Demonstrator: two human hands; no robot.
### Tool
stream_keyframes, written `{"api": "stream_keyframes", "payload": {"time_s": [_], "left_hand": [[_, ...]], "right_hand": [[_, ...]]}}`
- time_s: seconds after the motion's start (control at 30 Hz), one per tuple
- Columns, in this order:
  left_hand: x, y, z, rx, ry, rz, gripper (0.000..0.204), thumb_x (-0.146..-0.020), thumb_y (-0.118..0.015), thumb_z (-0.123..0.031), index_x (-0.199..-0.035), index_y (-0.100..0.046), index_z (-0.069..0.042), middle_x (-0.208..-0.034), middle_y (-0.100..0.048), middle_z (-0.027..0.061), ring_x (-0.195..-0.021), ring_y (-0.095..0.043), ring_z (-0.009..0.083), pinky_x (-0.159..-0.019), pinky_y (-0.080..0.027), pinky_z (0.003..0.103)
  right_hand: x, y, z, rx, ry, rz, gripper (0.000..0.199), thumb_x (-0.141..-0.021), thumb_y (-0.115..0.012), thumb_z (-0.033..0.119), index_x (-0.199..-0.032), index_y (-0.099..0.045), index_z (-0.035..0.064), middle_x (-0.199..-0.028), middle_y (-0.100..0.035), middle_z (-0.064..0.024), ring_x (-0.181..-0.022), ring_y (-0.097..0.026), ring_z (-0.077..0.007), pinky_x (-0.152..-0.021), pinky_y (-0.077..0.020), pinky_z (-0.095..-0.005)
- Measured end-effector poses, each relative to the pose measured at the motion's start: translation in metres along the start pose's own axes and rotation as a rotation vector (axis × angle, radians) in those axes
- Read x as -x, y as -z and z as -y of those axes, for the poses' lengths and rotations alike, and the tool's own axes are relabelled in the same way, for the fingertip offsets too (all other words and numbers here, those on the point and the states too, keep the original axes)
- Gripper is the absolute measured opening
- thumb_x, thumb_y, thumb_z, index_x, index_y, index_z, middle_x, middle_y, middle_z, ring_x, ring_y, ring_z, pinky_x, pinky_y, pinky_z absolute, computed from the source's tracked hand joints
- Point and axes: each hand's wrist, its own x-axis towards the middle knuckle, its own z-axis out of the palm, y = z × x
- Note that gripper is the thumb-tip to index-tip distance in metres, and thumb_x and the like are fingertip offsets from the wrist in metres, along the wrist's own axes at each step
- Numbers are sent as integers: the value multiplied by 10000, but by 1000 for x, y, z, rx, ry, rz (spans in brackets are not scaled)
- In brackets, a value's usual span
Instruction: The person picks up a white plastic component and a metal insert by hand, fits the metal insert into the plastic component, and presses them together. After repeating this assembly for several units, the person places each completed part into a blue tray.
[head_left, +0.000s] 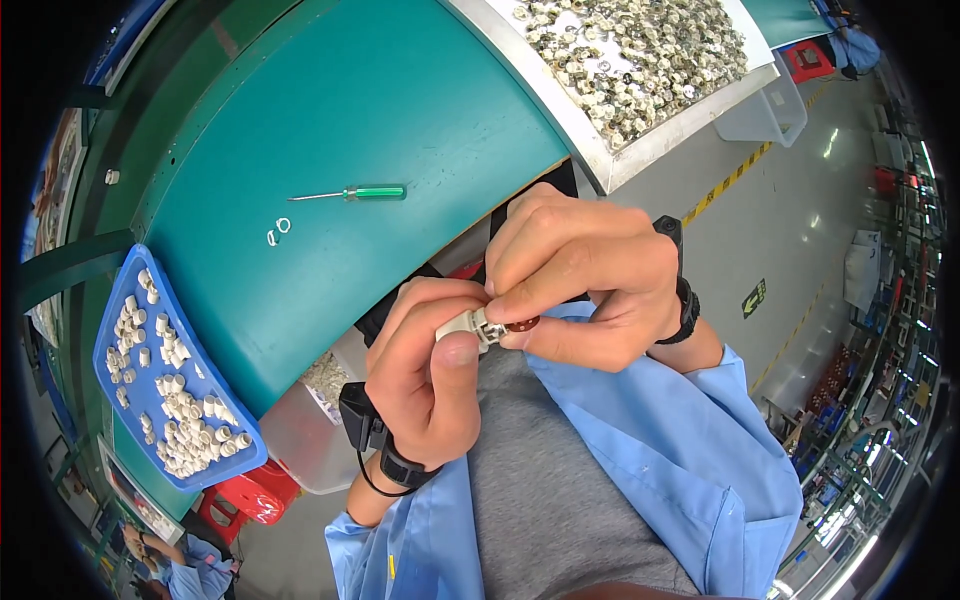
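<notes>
Fingers (457, 352) of your left hand (425, 365) gripping white fitting (462, 322); right hand (605, 285) pinching reddish-brown piece (523, 324) at its end. Fitting hovering between both hands, beyond table (400, 110) edge. Risk: tilted pressing could be jamming parts; weak pinch could be dropping small piece.

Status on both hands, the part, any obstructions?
Left hand gripping white fitting. Right hand pinching reddish-brown piece at the fitting's end. Screwdriver lies apart on green table; nothing visible blocking hands.
</notes>
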Motion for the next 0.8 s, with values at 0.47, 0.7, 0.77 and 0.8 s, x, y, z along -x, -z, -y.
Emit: {"api": "stream_keyframes", "payload": {"time_s": [0.47,0.7,0.77,0.8], "left_hand": [[-4,2,7,-77,-42,-100,147,-987,-553,-64,-1012,-652,42,-970,-662,143,-774,-604,197,-697,-473,279],[0,-12,25,548,453,-260,264,-1063,-532,-217,-1031,-656,14,-850,-634,-3,-730,-535,51,-628,-441,241],[-2,-6,21,565,468,-314,260,-1064,-533,-218,-1032,-659,6,-835,-621,-14,-716,-523,49,-618,-430,237],[-1,-5,22,601,489,-355,255,-1065,-534,-219,-1033,-661,-1,-820,-607,-24,-703,-511,47,-607,-419,233]], "right_hand": [[-9,-2,-4,145,-56,82,231,-744,-747,-72,-973,-719,-56,-891,-686,-158,-791,-648,-271,-726,-473,-379],[-13,-29,-4,691,51,115,310,-692,-788,74,-986,-712,11,-935,-693,-133,-839,-663,-284,-819,-428,-419],[-16,-38,-5,914,52,94,324,-684,-784,108,-981,-697,9,-979,-685,-125,-902,-649,-299,-868,-418,-436],[-15,-42,-7,1037,48,84,333,-681,-781,125,-978,-689,8,-1001,-681,-122,-933,-642,-307,-893,-413,-444]]}}
